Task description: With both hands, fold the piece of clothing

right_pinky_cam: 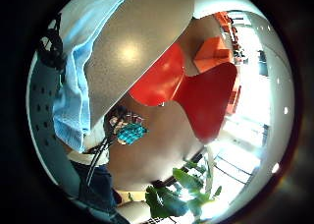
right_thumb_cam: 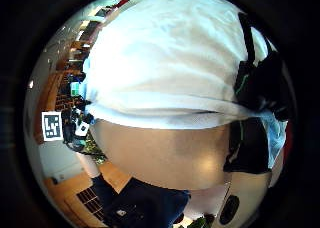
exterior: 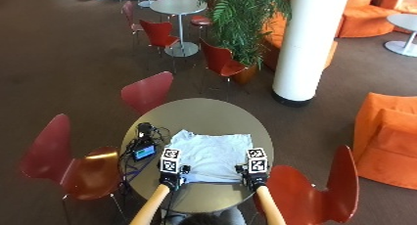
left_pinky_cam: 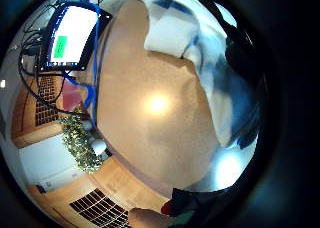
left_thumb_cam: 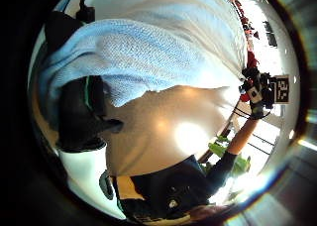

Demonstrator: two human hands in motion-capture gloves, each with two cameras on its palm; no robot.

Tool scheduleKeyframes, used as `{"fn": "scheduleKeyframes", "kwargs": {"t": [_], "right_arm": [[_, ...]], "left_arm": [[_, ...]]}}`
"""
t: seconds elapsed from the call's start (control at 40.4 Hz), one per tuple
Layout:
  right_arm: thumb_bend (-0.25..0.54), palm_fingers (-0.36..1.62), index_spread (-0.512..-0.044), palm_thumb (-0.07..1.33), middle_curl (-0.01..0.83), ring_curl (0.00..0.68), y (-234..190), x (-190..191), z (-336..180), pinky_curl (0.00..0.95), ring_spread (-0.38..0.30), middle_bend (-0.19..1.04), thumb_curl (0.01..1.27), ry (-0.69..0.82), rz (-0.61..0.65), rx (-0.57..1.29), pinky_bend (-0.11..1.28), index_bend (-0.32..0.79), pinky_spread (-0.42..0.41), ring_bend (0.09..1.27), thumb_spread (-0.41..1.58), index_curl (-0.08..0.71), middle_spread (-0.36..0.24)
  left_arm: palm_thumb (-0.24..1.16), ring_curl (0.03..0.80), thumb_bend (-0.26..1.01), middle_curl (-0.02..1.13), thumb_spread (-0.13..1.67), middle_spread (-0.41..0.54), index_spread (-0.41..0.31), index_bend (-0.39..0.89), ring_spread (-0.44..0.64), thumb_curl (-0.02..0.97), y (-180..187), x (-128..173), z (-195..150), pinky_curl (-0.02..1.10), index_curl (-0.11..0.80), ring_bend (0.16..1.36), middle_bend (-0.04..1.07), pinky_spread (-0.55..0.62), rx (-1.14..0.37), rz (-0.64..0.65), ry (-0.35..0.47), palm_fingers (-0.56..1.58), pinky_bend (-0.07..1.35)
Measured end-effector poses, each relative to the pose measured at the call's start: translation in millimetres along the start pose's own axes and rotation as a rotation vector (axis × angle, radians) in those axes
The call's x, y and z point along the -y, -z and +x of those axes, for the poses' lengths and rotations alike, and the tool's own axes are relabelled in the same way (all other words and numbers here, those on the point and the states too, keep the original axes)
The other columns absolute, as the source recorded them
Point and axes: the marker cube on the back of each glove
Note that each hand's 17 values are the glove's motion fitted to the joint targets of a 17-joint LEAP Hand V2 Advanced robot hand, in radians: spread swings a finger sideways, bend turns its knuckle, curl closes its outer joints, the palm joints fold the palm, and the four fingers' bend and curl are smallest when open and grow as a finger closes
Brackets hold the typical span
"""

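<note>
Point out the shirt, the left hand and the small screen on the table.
shirt (exterior: 212, 154), outside view, middle of the cloth.
left hand (exterior: 173, 178), outside view, back of the glove.
screen (exterior: 144, 152), outside view, its lit face.

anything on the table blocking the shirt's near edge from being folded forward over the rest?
Nothing visible does. Both hands, left hand and right hand, already grip the near edge of the light blue shirt. The cloth ahead of them lies bare. The small screen device and its cables sit beside the shirt on the round table, off the fold path.
</note>
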Motion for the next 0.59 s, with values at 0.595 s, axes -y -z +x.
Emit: {"fn": "scheduleKeyframes", "kwargs": {"t": [0.595], "right_arm": [[-0.028, 1.25, -0.283, 1.0, 0.5, 0.467, 24.2, -60.1, 38.3, 0.394, -0.267, 0.27, 0.62, 0.27, -0.052, -0.036, 0.56, 0.14, -0.36, 0.56, 0.66, 0.369, -0.249]], "left_arm": [[0.78, 0.403, -0.02, 0.51, 1.0, -0.269, -0.235, 0.14, -0.3, 0.53, 19.6, -103.6, -15.0, 0.38, 0.415, 0.47, 0.39, -0.23, -0.143, -0.121, -0.373, 1.13, 0.19]]}}
